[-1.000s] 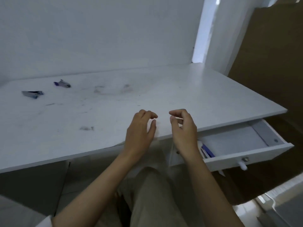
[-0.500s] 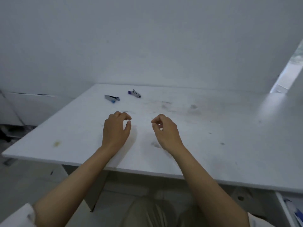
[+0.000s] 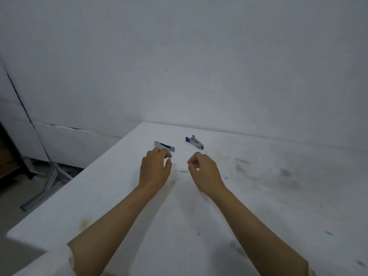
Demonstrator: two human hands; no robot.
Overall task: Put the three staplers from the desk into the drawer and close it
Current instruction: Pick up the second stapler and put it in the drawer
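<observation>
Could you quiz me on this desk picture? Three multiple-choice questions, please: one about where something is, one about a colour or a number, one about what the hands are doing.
1. Where does the stapler with the purple end lie?
A. Beyond the right hand, toward the wall
B. At the near edge of the desk
C. On the floor

2. How many staplers show on the desk?
A. One
B. Two
C. Four

3. What are the hands holding?
A. Each holds a stapler
B. Only the right holds one
C. Nothing

Answers:
1. A: it sits past the right hand, near the desk's far edge.
2. B: only the purple-ended one and the stapler with the blue end show.
3. C: the left hand and the right hand are both loosely curled and empty.
</observation>
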